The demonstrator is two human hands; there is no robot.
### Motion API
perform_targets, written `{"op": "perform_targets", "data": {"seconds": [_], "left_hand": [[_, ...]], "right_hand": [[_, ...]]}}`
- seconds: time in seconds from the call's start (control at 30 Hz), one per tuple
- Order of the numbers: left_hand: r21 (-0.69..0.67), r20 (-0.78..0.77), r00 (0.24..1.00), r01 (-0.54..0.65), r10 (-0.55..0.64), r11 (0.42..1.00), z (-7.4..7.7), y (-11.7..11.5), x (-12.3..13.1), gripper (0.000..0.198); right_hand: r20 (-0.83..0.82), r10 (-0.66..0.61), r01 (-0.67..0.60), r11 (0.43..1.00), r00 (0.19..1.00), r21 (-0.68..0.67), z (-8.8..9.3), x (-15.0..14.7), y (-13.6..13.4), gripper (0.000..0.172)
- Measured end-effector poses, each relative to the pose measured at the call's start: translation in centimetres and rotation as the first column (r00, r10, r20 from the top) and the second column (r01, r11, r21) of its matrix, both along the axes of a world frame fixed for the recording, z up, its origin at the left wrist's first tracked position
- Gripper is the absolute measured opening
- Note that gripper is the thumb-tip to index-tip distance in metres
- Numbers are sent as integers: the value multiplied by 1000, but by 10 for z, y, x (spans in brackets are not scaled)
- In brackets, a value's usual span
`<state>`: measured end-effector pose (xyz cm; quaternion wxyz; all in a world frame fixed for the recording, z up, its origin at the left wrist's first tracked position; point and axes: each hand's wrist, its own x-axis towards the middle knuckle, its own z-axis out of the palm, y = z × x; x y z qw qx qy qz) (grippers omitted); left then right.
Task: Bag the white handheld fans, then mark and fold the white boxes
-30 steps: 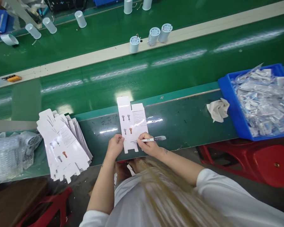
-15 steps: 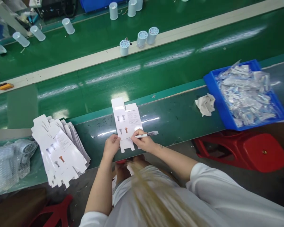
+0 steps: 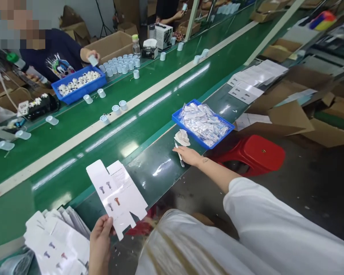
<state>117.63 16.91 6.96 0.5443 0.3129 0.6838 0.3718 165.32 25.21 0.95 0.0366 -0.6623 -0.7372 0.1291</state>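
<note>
My left hand (image 3: 102, 233) pinches the lower edge of a flat, unfolded white box (image 3: 119, 187) printed with small pictures and text. The box is lifted and tilted over the bench edge. My right hand (image 3: 187, 154) holds a white pen (image 3: 180, 156) over the dark green bench, close to a crumpled tissue (image 3: 182, 138). Under and beside my left hand is a fanned stack of unfolded boxes (image 3: 55, 236) with the same print.
A blue tray (image 3: 202, 126) full of small plastic packets stands beyond my right hand. A red stool (image 3: 263, 152) is under the bench edge. Printed sheets (image 3: 255, 76) lie farther along. White cups (image 3: 116, 110) stand on the green conveyor (image 3: 149, 103). Across it, a person (image 3: 57, 57) holds a cup.
My left hand has lifted the box off the bench and moved left toward the stack. My right hand has moved right with the pen, near the tissue. The view has turned right.
</note>
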Motion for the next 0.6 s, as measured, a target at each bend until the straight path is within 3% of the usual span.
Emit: {"op": "perform_targets", "data": {"seconds": [0.13,0.33,0.6], "left_hand": [[11,15,999,-35,35,999,7,11,9,48],[107,-6,999,49,-49,993,24,28,40,43],[132,11,998,63,-65,989,27,11,30,40]], "right_hand": [[43,72,-67,992,996,-110,3,1,23,61],[53,74,-66,989,996,-135,-1,-10,51,60],[35,57,-51,989,998,-142,3,-10,47,59]]}}
